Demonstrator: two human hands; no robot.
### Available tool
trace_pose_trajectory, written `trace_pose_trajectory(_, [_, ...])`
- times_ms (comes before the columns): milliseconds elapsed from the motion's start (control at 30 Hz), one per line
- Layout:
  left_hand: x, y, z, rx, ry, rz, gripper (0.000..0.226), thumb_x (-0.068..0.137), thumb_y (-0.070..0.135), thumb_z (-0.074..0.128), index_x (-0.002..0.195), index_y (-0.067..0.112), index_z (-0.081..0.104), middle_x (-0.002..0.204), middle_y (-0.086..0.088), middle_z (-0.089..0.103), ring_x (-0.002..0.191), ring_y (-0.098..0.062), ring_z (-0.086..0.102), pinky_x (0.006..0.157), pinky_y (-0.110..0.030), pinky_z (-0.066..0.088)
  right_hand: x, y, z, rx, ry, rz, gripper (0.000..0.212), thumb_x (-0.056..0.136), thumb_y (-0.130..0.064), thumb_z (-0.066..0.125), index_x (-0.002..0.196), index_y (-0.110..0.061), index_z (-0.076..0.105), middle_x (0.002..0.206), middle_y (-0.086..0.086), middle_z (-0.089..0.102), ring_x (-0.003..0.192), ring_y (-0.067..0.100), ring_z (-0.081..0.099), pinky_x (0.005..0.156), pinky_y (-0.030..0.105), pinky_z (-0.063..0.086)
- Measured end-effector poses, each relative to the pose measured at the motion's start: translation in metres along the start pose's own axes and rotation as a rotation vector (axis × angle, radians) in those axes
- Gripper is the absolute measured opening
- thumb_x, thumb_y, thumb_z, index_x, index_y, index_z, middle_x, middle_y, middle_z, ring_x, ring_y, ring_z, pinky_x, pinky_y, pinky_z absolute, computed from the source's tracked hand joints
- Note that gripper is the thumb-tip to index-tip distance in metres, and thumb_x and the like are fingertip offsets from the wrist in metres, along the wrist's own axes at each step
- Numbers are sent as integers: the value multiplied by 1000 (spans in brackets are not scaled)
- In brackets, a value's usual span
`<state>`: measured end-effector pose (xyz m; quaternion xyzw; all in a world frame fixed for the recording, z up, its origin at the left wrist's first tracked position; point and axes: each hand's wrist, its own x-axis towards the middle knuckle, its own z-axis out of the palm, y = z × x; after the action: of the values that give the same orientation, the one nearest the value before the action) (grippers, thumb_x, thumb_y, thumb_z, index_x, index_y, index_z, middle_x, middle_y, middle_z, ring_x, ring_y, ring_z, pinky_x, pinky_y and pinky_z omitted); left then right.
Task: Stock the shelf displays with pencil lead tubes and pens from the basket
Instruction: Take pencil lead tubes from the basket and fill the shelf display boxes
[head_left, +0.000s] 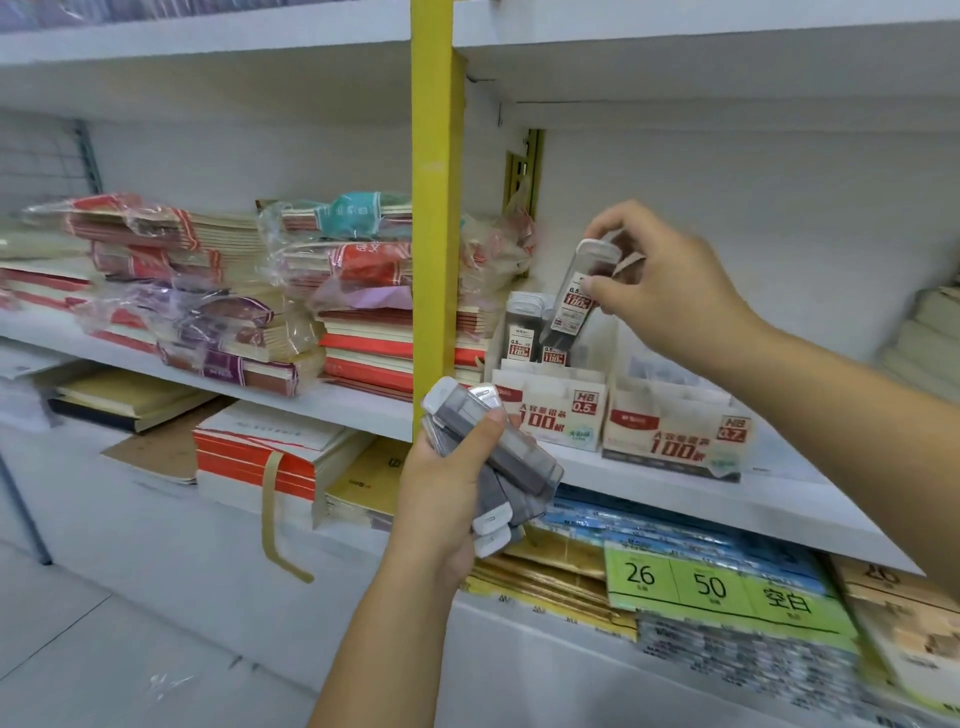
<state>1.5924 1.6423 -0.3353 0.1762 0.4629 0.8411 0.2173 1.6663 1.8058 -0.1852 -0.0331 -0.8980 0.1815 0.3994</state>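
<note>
1. Two bare hands before a white shelf (649, 493), each holding stock.
2. Left hand (447, 499), low and central: grips a loose bundle of pencil lead tubes (501, 457) (grey, white-capped), fingers curled round it.
3. Right hand (670, 291), higher: pinches a single tube (574, 304) near its cap, tilted, lower end beside upright tubes (519, 330) standing in the 0.5 display box (550, 413).
4. Just right of that box: a 0.7 display box (675, 434).

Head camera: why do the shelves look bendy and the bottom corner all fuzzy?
In the head view the wide-angle lens bows the white shelf; packs below the green price label smear, likely motion blur; the lead tube in the right hand is fairly sharp.
</note>
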Motion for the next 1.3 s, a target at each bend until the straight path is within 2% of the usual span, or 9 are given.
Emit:
trace_pose_trajectory(167, [9,0,-6,15,1,-27,17,87,32,74,103,26,73,97,-6,79,85,-26,76,68,-38,58,13,14,21,-238,-67,-79,30,87,-18,68,100,-35,48,85,-13,59,78,12,60,64,29,49])
trace_pose_trajectory(333, [11,2,-10,47,39,-44,29,81,38,77,108,32,69,98,-2,79,92,-31,76,59,-40,61,26,26,32,-226,-115,-38,32,86,-16,68,102,-32,45,88,-10,60,77,8,58,61,25,47])
trace_pose_trajectory(500, [5,7,-9,56,47,-62,62,56,47,80,115,28,69,100,-2,79,93,-29,76,60,-38,60,29,37,39,-414,-132,-27,22,85,-25,72,104,-22,63,103,0,45,88,17,48,70,30,38])
trace_pose_trajectory(633, [0,10,-6,69,27,-106,45,74,41,79,116,27,68,98,-3,79,83,-30,77,53,-37,57,17,33,36,-492,-159,-24,31,91,-28,65,121,-24,65,103,-2,42,100,17,42,81,30,37])
trace_pose_trajectory(733, [-6,12,-3,72,-9,-143,41,74,43,79,111,28,70,96,-3,80,74,-31,77,52,-39,56,-18,14,26,-306,-86,-50,26,92,-33,55,116,-29,65,97,-12,51,89,6,49,76,20,38])
trace_pose_trajectory(833, [-10,12,0,64,-14,-138,50,74,42,79,119,23,68,104,-9,78,87,-36,75,53,-37,57,-69,-4,29,-43,-193,17,16,82,-46,55,98,-45,57,91,-24,57,86,-5,56,69,14,44])
trace_pose_trajectory(900, [-12,10,3,59,-5,-131,54,73,40,80,121,22,66,106,-12,77,92,-38,74,54,-36,57,-96,-7,38,15,-281,66,26,77,-49,66,98,-49,51,94,-25,55,88,-8,54,67,14,45])
trace_pose_trajectory(1200, [-14,-4,-2,56,-51,-177,67,62,25,84,124,14,62,107,-16,76,92,-34,75,67,-47,61,-130,15,65,420,-222,321,42,85,-20,72,108,-51,54,82,-7,58,71,8,67,62,24,56])
trace_pose_trajectory(1300, [-11,-8,-3,114,-36,-146,71,59,27,85,126,17,62,112,-16,75,102,-38,72,77,-55,61,-133,18,66,494,-220,374,40,86,-17,72,106,-48,57,91,-4,64,82,6,69,70,25,59])
